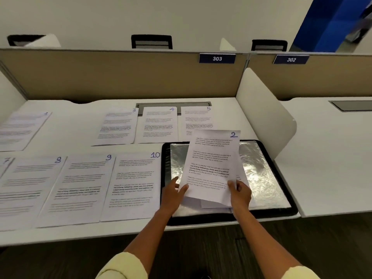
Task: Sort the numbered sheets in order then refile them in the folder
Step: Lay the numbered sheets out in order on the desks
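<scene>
Both hands hold the sheet numbered 2 [211, 164] lifted over the open black folder [267, 178] with its shiny clear sleeve. My left hand [173, 190] pinches its lower left edge; my right hand [240, 191] grips the lower right edge. Another sheet [209, 205] lies under it on the folder. On the white desk lie sheet 1 [22, 129], sheet 3 [118, 125], sheet 4 [158, 124] and sheet 5 [196, 119] in the far row. Sheet 7 [4, 164], sheet 8 [28, 190], sheet 9 [78, 188] and sheet 10 [132, 186] fill the near row.
A beige partition [120, 75] with labels 303 [217, 58] and 302 [291, 59] closes off the back. A white divider panel [265, 113] stands right of the folder. A gap of bare desk [74, 125] lies between sheets 1 and 3.
</scene>
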A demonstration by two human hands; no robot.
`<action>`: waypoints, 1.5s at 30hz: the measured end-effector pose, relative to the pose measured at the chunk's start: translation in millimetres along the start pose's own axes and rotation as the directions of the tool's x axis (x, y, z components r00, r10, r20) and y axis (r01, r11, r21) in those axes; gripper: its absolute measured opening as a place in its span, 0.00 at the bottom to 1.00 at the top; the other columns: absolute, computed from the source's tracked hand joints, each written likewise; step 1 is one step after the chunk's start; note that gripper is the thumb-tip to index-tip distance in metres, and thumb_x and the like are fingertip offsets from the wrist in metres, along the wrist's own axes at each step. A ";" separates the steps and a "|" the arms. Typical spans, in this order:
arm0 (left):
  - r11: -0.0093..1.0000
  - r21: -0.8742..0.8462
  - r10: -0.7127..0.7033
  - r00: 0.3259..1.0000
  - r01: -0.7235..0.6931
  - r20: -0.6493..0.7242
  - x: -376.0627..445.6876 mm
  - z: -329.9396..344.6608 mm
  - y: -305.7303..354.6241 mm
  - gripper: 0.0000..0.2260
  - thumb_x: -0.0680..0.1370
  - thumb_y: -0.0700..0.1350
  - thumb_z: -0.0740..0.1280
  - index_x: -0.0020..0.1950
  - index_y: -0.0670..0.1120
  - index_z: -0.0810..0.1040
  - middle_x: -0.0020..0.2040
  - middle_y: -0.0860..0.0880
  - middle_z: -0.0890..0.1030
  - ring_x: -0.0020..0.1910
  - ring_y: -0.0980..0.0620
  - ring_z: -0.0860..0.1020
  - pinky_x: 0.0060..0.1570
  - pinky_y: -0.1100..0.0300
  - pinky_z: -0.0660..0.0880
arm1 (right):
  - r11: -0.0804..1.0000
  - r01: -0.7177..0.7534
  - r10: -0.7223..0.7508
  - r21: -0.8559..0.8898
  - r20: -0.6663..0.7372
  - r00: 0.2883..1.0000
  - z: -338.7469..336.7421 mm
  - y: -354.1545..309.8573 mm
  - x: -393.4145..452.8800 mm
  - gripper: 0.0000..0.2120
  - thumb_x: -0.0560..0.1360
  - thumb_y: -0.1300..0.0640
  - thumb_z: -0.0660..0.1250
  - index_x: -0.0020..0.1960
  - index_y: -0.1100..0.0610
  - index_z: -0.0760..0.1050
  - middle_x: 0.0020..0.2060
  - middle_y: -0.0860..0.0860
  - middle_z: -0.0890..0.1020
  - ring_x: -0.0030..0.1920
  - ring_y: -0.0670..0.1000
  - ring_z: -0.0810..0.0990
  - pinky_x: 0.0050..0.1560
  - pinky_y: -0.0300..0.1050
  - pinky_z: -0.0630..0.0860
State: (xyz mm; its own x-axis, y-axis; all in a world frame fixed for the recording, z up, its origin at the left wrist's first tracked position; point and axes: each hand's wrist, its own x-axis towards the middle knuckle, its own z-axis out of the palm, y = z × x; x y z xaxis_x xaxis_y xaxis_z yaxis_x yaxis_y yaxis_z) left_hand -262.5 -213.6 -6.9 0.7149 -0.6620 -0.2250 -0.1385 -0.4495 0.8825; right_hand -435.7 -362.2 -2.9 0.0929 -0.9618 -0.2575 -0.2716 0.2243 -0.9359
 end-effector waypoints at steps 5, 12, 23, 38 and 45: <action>0.986 -0.149 -0.073 0.997 0.071 -0.007 -5.4 -55.8 -21.8 0.09 0.77 0.45 0.71 0.56 0.45 0.81 0.49 0.49 0.85 0.39 0.54 0.80 0.39 0.64 0.77 | 1.000 0.016 -0.017 0.022 0.045 0.999 44.6 -10.2 -36.0 0.06 0.79 0.56 0.70 0.49 0.60 0.79 0.46 0.53 0.83 0.46 0.53 0.81 0.46 0.44 0.75; 0.954 -0.265 -0.163 0.983 0.137 -0.078 -12.9 -152.8 -68.6 0.03 0.76 0.40 0.72 0.43 0.46 0.81 0.40 0.41 0.84 0.32 0.50 0.78 0.32 0.60 0.75 | 0.998 0.061 -0.058 -0.015 0.139 0.989 123.6 -10.3 -96.4 0.05 0.78 0.56 0.70 0.47 0.58 0.79 0.45 0.53 0.83 0.45 0.53 0.81 0.41 0.41 0.74; 0.886 -0.418 -0.319 0.918 0.200 -0.237 -37.0 -275.5 -149.4 0.03 0.76 0.39 0.72 0.44 0.39 0.81 0.34 0.42 0.81 0.29 0.51 0.77 0.29 0.61 0.74 | 0.999 0.041 -0.034 -0.013 0.371 0.928 232.8 -4.2 -178.0 0.14 0.77 0.59 0.71 0.62 0.60 0.78 0.52 0.55 0.83 0.51 0.53 0.83 0.53 0.48 0.81; 0.827 -0.540 -0.408 0.827 0.154 -0.388 -2.8 -386.8 -188.9 0.04 0.77 0.38 0.71 0.45 0.37 0.81 0.32 0.41 0.78 0.28 0.51 0.76 0.26 0.62 0.73 | 0.977 0.196 -0.124 -0.087 0.517 0.847 367.9 -17.0 -201.7 0.14 0.71 0.61 0.77 0.55 0.52 0.80 0.41 0.53 0.85 0.43 0.52 0.84 0.47 0.45 0.81; 0.868 -0.456 -0.416 0.788 0.196 -0.454 54.8 -441.9 -197.3 0.07 0.78 0.37 0.69 0.40 0.42 0.80 0.31 0.43 0.80 0.30 0.47 0.77 0.34 0.55 0.78 | 0.943 0.297 -0.169 -0.151 0.552 0.817 447.5 -37.0 -193.9 0.10 0.72 0.62 0.77 0.52 0.58 0.80 0.42 0.51 0.85 0.43 0.47 0.83 0.50 0.44 0.81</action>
State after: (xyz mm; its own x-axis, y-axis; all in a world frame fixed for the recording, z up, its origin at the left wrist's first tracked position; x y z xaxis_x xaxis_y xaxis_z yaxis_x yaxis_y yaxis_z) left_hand 106.9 103.8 -10.9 0.9319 -0.0625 -0.3572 0.3323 -0.2470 0.9102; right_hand -15.0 -113.9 -25.9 0.6506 -0.7366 -0.1850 -0.3729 -0.0976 -0.9227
